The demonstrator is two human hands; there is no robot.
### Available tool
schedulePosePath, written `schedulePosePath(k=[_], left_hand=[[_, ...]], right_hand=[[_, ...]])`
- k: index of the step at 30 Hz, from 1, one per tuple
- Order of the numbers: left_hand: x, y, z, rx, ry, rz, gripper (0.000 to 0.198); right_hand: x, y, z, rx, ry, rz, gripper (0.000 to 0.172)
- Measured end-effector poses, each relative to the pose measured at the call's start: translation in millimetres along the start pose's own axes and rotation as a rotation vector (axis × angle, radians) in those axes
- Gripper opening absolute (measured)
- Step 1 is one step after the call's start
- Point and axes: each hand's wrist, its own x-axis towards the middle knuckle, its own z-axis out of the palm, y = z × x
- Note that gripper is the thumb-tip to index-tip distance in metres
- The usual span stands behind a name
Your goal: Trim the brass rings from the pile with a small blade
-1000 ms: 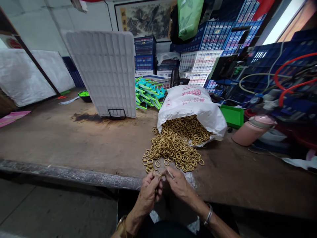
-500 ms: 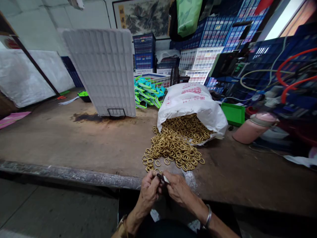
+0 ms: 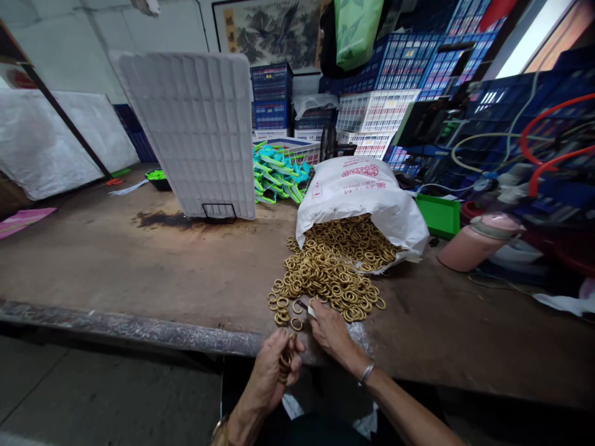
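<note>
Several gold-coloured rings (image 3: 285, 364) are held in my left hand (image 3: 268, 367), whose fingers curl round them just off the table's front edge. In my right hand (image 3: 333, 332) is a small knife-like tool (image 3: 307, 308) with a dark tip and a white part by the fingers. Its tip points left, close to a few loose rings (image 3: 296, 323) at the near side of the pile. The pile of gold rings (image 3: 325, 279) spills from the mouth of a white woven sack (image 3: 360, 186) lying on its side.
The brown table (image 3: 139, 266) bears an upright white ribbed panel (image 3: 204, 136) at left. Behind it lie green and blue plastic pieces (image 3: 279, 173). To the right are a green tray (image 3: 437, 215) and a pink bottle (image 3: 478, 241). Stacked crates (image 3: 376, 111) stand behind.
My hands have come apart. The right has moved forward with the tool to the edge of the ring pile, while the left has turned and shows the rings in it.
</note>
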Motion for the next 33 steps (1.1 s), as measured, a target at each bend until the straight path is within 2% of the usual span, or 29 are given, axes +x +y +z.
schedulePosePath(k=[6, 11, 17, 20, 23, 27, 30, 33], left_hand=[[5, 1, -17.6, -0.124, -0.002, -0.034, 0.020], [8, 4, -23.9, -0.233, -0.036, -0.099, 0.018], [13, 2, -25.1, -0.265, 0.001, -0.121, 0.019], [15, 3, -23.7, -0.250, -0.002, -0.127, 0.020], [17, 5, -19.9, -0.231, -0.007, -0.123, 0.019], [19, 5, -10.9, -0.191, 0.070, -0.147, 0.024], [20, 5, -3.6, -0.172, 0.117, -0.146, 0.033], [20, 5, 1.6, -0.178, 0.084, -0.104, 0.033]], right_hand=[[19, -21, 5, -0.056, 0.031, 0.052, 0.015], [23, -21, 8, -0.070, 0.014, 0.059, 0.011], [22, -16, 12, -0.001, 0.095, 0.030, 0.009], [20, -13, 9, 0.174, 0.083, 0.037, 0.009], [16, -14, 2, 0.481, 0.104, 0.067, 0.005], [7, -22, -5, 0.872, 0.103, 0.156, 0.006], [1, -28, -4, 1.030, 0.094, 0.179, 0.012], [-2, -32, -1, 1.124, 0.063, 0.173, 0.016]])
